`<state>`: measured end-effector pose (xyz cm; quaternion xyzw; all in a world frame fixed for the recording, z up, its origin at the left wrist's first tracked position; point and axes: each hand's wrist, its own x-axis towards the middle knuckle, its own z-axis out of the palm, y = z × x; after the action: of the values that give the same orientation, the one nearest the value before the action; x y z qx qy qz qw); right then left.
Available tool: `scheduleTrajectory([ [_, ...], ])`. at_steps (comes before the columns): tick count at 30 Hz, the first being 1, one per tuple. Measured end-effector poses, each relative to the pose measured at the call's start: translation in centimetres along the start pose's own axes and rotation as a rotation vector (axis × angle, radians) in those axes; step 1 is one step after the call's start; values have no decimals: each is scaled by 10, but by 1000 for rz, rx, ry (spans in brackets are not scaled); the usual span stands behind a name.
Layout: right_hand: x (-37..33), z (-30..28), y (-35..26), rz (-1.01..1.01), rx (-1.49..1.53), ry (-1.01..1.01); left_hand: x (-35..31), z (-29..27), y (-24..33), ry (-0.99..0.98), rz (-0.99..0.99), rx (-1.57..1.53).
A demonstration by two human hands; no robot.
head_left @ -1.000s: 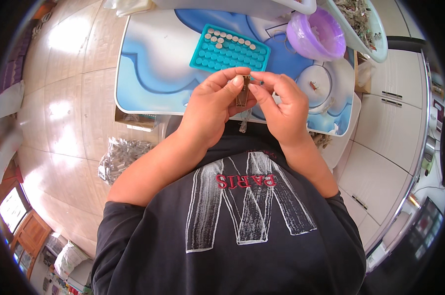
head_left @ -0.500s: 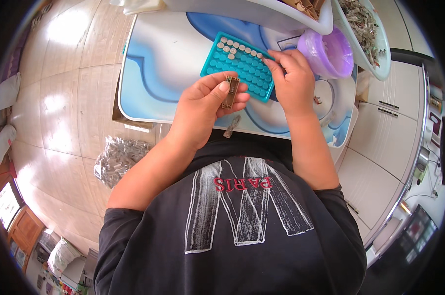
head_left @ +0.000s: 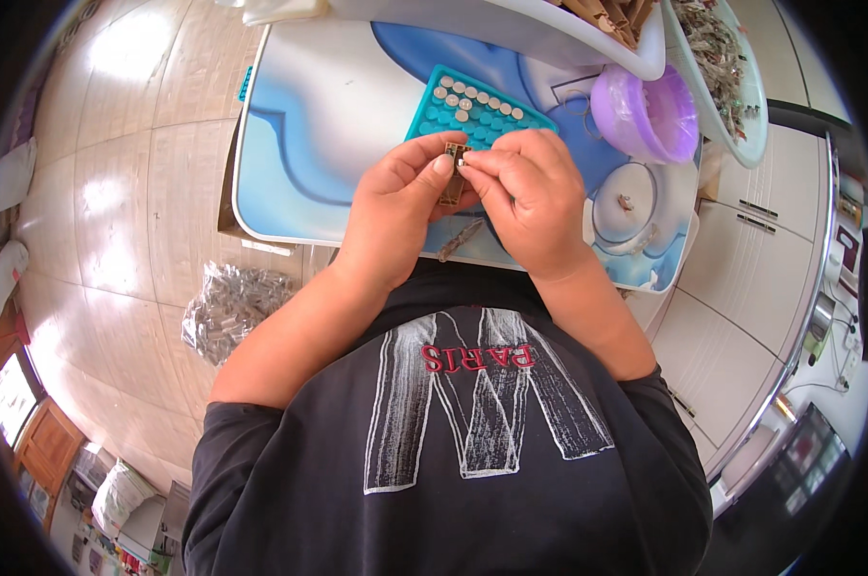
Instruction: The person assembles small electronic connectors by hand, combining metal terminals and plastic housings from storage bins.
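My left hand (head_left: 392, 206) holds a small brown rectangular case (head_left: 450, 195) upright between thumb and fingers, its open face toward me. At the case's upper part, my right hand (head_left: 535, 192) pinches a small shiny silver piece (head_left: 461, 162) between thumb and forefinger; its full shape is covered by the fingertips. Just beyond both hands lies a teal tray (head_left: 419, 117) with round hollows. Several round silver discs (head_left: 470, 93) sit in its far rows, while my hands hide its near part.
A purple basket (head_left: 635, 120) stands right of the tray, beside a pale tub (head_left: 755, 134) of small metal parts. A white bin (head_left: 645, 62) borders the table's (head_left: 304, 125) far side. A small wrapped item (head_left: 461, 239) lies near its front edge; a clear bag (head_left: 232, 312) rests on the floor.
My right hand has come from the tray's right side, left and nearer to me, to the case with the silver piece pinched. My left hand keeps its hold on the case.
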<state>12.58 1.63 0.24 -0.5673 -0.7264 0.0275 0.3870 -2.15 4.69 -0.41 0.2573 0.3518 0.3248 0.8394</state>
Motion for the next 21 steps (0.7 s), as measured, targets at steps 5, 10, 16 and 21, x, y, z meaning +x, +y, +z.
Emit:
scheduleTrajectory([
  [5,-1,0,0,-54,-35,-19,2,-5,-3,16,-17,-5],
  [10,2,-7,26,181,-97,53,2,-2,-1,21,-14,-28],
  [16,4,-5,49,209,-239,18,3,-1,1,31,-18,-21],
  [21,8,-8,23,209,-61,14,4,-4,0,37,-21,-33],
])
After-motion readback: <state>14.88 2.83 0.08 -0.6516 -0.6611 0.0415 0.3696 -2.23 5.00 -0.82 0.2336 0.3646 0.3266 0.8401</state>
